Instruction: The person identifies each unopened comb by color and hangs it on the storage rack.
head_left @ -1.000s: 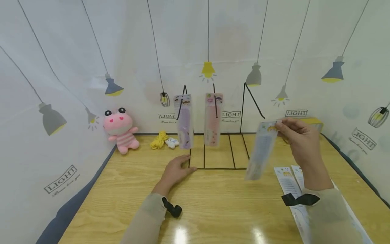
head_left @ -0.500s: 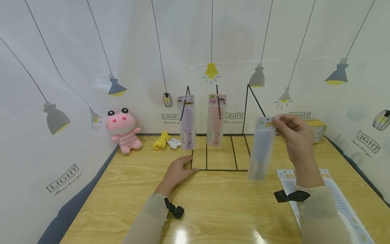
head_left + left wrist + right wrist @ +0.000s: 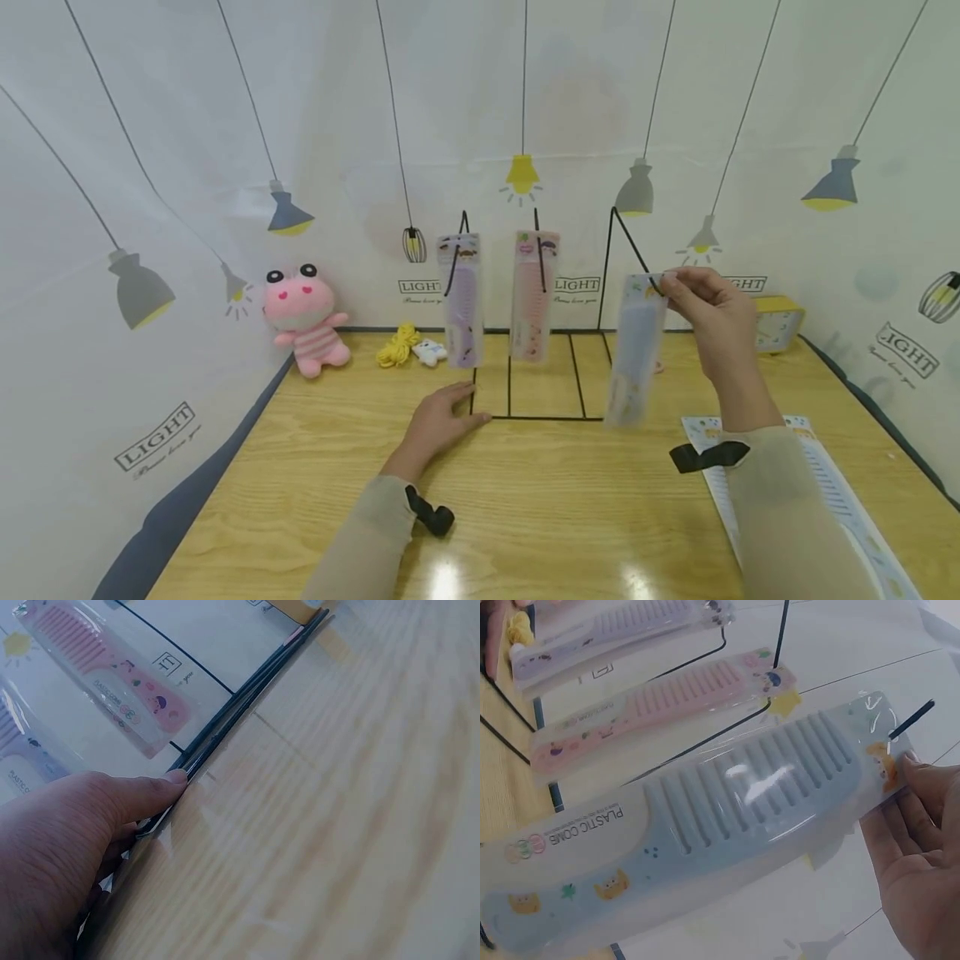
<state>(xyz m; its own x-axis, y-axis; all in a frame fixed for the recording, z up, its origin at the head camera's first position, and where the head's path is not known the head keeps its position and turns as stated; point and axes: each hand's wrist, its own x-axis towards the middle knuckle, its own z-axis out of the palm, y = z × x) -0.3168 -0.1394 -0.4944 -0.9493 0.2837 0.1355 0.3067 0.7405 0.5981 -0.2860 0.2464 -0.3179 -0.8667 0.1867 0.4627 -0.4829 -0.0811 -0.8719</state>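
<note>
1. Head: right hand point(image 3: 708, 321) pinches the top of the blue comb pack point(image 3: 633, 354) at the wire rack's point(image 3: 600, 267) right hook; left hand point(image 3: 438, 421), fingers flat, presses the rack base.
2. Left wrist: thumb point(image 3: 127, 799) lies along the base wire.
3. Right wrist: fingers point(image 3: 919, 825) grip the pack's hanging end, hook tip just beside.

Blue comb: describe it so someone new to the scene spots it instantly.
Start at the black wire rack standing at the back of the wooden table. Two packaged combs already hang on its left hooks; the blue comb is the third, at the rightmost hook, pinched at its top by the right hand. It alone is pale blue; the neighbours are the purple comb and the pink comb.
</note>
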